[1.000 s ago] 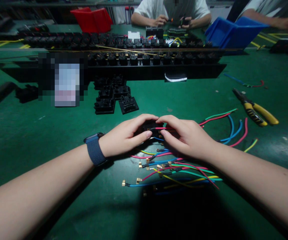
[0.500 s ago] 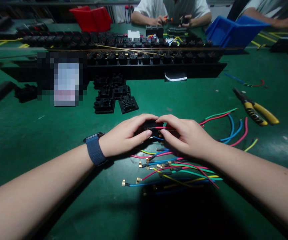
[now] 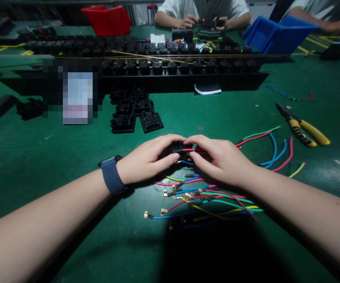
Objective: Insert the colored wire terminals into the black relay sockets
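Note:
Between my two hands is a small black plastic socket part point(image 3: 174, 146), partly hidden by the fingers. My left hand point(image 3: 150, 159), with a watch on its wrist, is closed around the part's left side. Curled over the right side is my right hand point(image 3: 220, 159), its thumb and index finger against the part. A red wire point(image 3: 188, 149) with a dark sleeve at its end runs from the part under my right fingers. Just below it shows a blue wire point(image 3: 187, 162). Loose coloured wires point(image 3: 176, 215) with brass terminals lie below my hands.
Several black socket parts point(image 3: 151, 121) lie ahead, before a long black rack point(image 3: 158, 83). Yellow-handled pliers point(image 3: 301, 127) rest at right. Farther back stand a red bin point(image 3: 108, 21) and a blue bin point(image 3: 279, 37). Two people sit across the green table point(image 3: 99, 243).
My hands keep the same hold on the black socket part. The camera view has shifted very slightly; across the table, a person's hand with an orange-tipped tool has moved a little.

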`<action>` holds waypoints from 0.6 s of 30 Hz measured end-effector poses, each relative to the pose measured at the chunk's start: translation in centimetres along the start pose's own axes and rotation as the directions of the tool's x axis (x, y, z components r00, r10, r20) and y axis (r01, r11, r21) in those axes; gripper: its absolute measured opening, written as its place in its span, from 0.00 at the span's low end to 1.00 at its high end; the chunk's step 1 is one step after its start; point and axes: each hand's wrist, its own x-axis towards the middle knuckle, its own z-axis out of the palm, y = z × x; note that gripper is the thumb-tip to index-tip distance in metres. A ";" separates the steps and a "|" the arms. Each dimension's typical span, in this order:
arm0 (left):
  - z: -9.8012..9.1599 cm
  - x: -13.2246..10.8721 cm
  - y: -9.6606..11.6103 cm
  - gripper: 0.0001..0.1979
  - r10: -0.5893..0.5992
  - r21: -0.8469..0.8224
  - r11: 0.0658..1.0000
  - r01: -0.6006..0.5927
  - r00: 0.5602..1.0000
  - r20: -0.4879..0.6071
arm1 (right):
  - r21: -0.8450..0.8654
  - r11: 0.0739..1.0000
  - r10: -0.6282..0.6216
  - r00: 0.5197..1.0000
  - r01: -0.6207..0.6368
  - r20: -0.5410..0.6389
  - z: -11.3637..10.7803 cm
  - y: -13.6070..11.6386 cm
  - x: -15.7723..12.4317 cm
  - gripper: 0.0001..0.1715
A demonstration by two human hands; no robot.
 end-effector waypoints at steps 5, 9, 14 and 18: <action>-0.1 -0.1 -0.1 0.20 0.000 0.007 1.000 0.000 1.000 0.004 | 0.003 1.000 0.006 1.000 -0.006 0.009 0.0 0.0 0.0 0.18; -0.1 -0.1 0.0 0.20 -0.005 0.014 1.000 0.005 1.000 0.003 | -0.004 1.000 0.007 1.000 -0.007 0.007 0.0 -0.1 0.0 0.18; -0.1 0.0 0.1 0.20 -0.011 0.017 1.000 0.011 1.000 0.002 | -0.004 1.000 0.004 1.000 -0.004 0.007 0.0 -0.1 0.0 0.18; 0.0 0.0 0.1 0.20 -0.011 0.010 1.000 0.011 1.000 0.010 | -0.002 1.000 0.005 1.000 -0.005 0.006 0.0 -0.1 0.0 0.18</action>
